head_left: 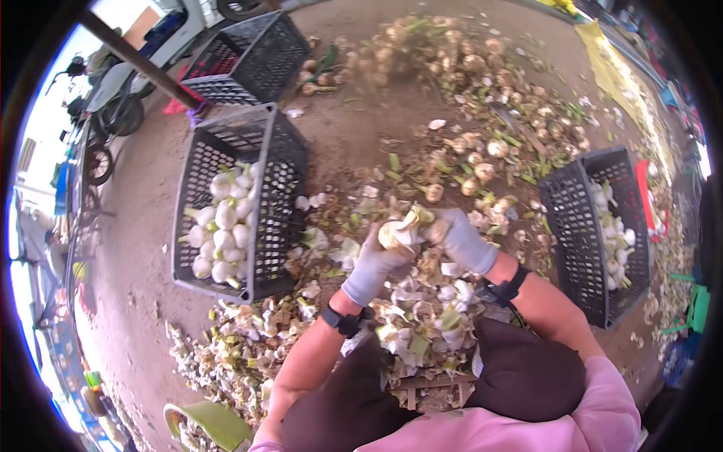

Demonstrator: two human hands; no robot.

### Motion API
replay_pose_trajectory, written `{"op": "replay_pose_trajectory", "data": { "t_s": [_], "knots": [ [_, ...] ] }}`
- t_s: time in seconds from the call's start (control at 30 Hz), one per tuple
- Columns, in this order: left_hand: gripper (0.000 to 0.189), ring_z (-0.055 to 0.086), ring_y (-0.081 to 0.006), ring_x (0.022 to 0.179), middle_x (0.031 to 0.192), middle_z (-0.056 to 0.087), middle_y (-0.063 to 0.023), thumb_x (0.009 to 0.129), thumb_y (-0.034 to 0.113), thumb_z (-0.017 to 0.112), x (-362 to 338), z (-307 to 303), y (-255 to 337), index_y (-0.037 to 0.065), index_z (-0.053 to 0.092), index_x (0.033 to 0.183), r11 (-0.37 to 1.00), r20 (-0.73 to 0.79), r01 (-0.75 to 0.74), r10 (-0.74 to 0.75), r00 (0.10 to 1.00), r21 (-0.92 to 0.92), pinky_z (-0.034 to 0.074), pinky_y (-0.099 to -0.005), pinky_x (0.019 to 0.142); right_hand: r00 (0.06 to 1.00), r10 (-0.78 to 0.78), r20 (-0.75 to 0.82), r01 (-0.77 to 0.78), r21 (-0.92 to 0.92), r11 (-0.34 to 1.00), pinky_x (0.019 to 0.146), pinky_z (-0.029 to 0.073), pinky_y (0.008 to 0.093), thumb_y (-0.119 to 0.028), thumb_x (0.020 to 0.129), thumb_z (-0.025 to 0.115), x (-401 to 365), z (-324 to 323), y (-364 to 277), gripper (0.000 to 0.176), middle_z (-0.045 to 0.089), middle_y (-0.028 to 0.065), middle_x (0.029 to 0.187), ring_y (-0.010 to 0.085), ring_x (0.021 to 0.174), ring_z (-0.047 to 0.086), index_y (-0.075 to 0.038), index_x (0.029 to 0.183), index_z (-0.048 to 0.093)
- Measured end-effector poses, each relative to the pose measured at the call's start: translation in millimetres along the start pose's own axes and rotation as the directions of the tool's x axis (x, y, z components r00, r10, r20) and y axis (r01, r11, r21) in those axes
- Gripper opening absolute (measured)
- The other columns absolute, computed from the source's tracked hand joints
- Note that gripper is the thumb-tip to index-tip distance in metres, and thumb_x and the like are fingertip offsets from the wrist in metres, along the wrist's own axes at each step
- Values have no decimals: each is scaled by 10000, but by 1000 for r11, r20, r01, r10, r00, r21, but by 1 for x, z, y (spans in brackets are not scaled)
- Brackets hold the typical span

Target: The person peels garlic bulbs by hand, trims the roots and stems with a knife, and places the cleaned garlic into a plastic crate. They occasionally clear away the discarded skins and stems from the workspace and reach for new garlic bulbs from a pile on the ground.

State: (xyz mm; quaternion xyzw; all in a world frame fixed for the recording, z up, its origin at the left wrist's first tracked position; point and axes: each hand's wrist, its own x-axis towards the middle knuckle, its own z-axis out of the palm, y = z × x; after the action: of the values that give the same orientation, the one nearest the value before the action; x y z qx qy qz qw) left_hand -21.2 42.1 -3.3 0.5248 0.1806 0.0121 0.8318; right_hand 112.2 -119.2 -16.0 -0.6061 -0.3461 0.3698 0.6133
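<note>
Both hands wear pale gloves and meet in front of the knees. My left hand (374,265) is closed round a garlic bulb (395,235), which has pale skin and a greenish stalk. My right hand (463,239) has its fingers pinched on the stalk or loose skin at the upper right of the same bulb; its fingertips are partly hidden. Below the hands lies a heap of peeled garlic skins (422,316). Dark bands sit on both wrists.
A black crate (275,218) of white bulbs (224,218) stands left, another crate (568,226) with bulbs right, a third crate (256,71) behind. Unpeeled bulbs (482,68) lie scattered ahead. A green tub (218,423) lies lower left.
</note>
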Motion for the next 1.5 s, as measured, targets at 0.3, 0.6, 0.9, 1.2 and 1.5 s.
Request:
{"op": "replay_pose_trajectory", "data": {
  "t_s": [0.3,0.6,0.9,1.2,1.5],
  "knots": [
    [467,630,-173,950,1059,616,-82,803,55,728,-23,-33,24,2,506,1211,950,-87,-70,45,995,-304,539,-298,819,980,153,129,-163,75,984,707,529,286,-25,913,529,31,18,-13,272,659,37,904,123,778,618,-35,1166,628],
    [719,624,-158,1015,1159,613,-81,743,-55,747,-44,-63,39,4,438,1390,932,-75,-217,204,976,-291,539,-278,871,976,132,173,27,-700,713,786,536,387,-136,777,724,50,53,-16,628,673,195,1031,292,873,672,-130,1367,510],
    [627,619,-367,969,1060,600,-173,637,89,817,-38,-62,25,53,505,1180,620,-307,-223,630,713,753,512,-412,853,874,-433,222,411,-812,414,707,513,440,-57,785,634,58,95,-45,295,667,186,914,383,828,645,-5,1075,644],
    [663,542,-149,1108,1161,564,-38,629,-45,647,-42,-72,43,35,515,1274,922,1,-319,328,945,-218,413,-301,1008,989,146,40,-151,202,968,666,491,251,-414,938,620,72,96,-59,393,583,-28,946,81,836,561,-58,1093,559],
    [317,618,-157,716,813,654,-49,966,319,493,-19,-68,13,57,667,926,808,-241,-129,-17,970,-575,508,-308,639,977,181,-113,-131,350,927,614,385,202,-292,995,567,65,73,0,270,490,-33,850,53,698,444,-76,1156,550]
  ]
}}
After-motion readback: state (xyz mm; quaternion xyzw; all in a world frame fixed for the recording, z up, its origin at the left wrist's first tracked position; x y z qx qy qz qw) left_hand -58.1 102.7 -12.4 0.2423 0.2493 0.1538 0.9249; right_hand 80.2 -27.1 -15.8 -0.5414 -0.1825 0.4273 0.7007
